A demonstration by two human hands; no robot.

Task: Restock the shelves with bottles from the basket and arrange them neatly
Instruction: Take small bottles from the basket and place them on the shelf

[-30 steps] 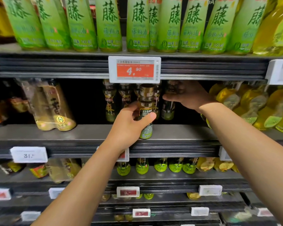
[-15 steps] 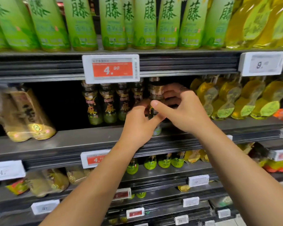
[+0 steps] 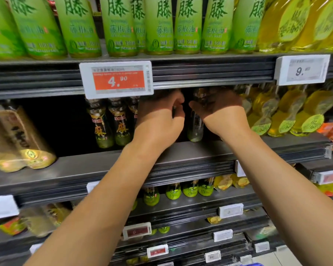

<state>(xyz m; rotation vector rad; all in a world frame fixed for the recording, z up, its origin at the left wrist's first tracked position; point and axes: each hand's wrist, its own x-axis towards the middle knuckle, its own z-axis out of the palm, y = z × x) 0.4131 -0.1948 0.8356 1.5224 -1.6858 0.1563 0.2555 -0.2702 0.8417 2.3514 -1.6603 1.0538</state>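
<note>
The small dark glass bottle with a green base [image 3: 195, 127] stands upright on the grey metal middle shelf [image 3: 200, 150], set back from the shelf's front edge, between my two hands. My right hand [image 3: 222, 114] reaches in from the right with fingers curled about the bottle's upper part, under the shelf above; the fingertips are in shadow, so I cannot tell how firm the hold is. My left hand [image 3: 158, 120] is just left of the bottle, fingers curled inward toward its neck; whether it holds the bottle or another one behind is hidden from me.

To the left stand two matching dark bottles with orange characters on their labels [image 3: 112, 127], upright, side by side. Further left, pale amber bottles in clear wrap [image 3: 21, 143] lean on the same shelf. To the right, yellow oil bottles with round green labels [image 3: 292, 114] stand in a tilted row.

A white price tag with a red panel reading 4.90 [image 3: 116, 79] hangs on the upper shelf rail, directly above my left hand. A second white tag reading 9 [image 3: 302, 70] is clipped far right. Tall green-sleeved bottles [image 3: 158, 25] fill the top shelf. Lower shelves carry small green-labelled bottles [image 3: 188, 189].
</note>
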